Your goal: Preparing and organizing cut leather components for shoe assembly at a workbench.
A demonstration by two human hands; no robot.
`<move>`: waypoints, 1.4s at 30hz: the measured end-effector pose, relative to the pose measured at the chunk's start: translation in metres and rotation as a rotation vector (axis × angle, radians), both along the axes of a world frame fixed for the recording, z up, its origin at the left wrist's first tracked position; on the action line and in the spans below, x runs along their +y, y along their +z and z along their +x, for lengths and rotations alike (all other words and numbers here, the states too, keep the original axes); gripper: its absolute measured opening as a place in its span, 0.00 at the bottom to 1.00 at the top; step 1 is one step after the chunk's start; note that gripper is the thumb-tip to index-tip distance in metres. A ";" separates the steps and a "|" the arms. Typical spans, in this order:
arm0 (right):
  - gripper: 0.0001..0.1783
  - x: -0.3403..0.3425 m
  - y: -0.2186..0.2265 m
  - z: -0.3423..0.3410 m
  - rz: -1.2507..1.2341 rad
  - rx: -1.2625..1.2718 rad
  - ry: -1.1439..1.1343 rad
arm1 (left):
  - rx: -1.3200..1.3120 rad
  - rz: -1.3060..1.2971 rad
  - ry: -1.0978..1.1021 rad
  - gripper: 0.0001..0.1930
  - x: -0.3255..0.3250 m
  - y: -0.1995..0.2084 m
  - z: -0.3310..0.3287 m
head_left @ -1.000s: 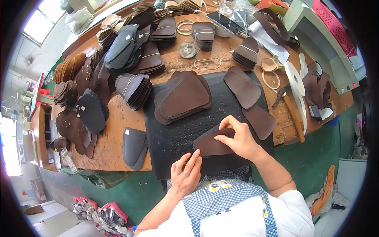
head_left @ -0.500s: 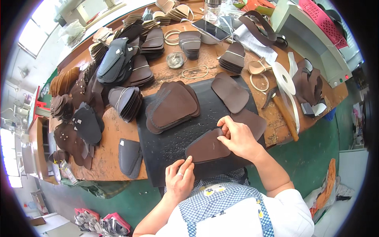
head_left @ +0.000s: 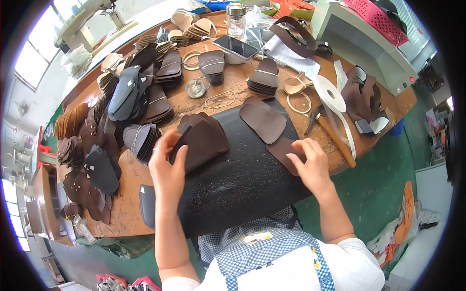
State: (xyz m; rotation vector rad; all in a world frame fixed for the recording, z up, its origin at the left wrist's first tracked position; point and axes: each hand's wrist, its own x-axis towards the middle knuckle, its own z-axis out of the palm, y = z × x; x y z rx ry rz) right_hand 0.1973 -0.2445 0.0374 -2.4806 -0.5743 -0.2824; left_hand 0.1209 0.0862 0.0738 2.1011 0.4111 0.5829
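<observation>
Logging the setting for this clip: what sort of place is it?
Probably a shoemaking workshop: stacks of cut brown leather pieces cover a worn wooden workbench, with a hammer and white tape roll nearby.

A work mat [head_left: 242, 184] is lying on the bench [head_left: 194, 104] directly in front of the person. A stack of leather pieces [head_left: 204, 140] is sitting on the mat's left part, with the left hand [head_left: 167, 167] resting on its near edge. Two single leather pieces [head_left: 264, 121] are lying on the mat's right part, the right hand [head_left: 310, 165] pressing the nearer one. A hammer [head_left: 332, 138] is lying right of the mat, and a phone [head_left: 236, 47] is lying farther back.
</observation>
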 end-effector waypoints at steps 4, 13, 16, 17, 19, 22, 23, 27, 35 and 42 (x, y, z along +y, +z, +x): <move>0.22 -0.016 -0.011 0.017 -0.084 0.109 -0.062 | 0.021 0.343 0.230 0.22 0.018 -0.003 -0.031; 0.20 -0.021 0.005 0.016 -0.218 0.100 -0.075 | 0.269 0.365 0.467 0.16 0.038 -0.039 -0.159; 0.20 -0.011 -0.002 0.012 -0.250 0.082 -0.113 | 0.314 0.438 0.501 0.17 0.021 -0.045 -0.165; 0.20 -0.007 -0.001 0.009 -0.255 0.078 -0.114 | 0.326 0.533 0.506 0.19 0.019 -0.048 -0.165; 0.18 -0.001 0.001 0.001 -0.335 -0.059 -0.126 | 0.339 0.544 0.473 0.19 0.025 -0.061 -0.170; 0.16 -0.002 -0.004 -0.004 -0.284 -0.089 -0.119 | 0.335 0.721 0.348 0.16 0.041 -0.078 -0.174; 0.16 -0.003 -0.004 -0.002 -0.180 -0.011 -0.084 | 0.356 0.778 0.340 0.15 0.046 -0.083 -0.176; 0.11 -0.004 -0.005 0.005 0.286 0.303 -0.056 | 0.310 0.640 0.489 0.11 0.058 -0.071 -0.186; 0.11 -0.011 0.025 0.000 0.560 0.614 0.063 | -0.229 0.641 -0.040 0.20 -0.043 -0.046 -0.116; 0.13 0.050 0.025 -0.020 0.648 0.737 0.218 | -0.009 0.507 -0.319 0.22 -0.094 -0.063 -0.104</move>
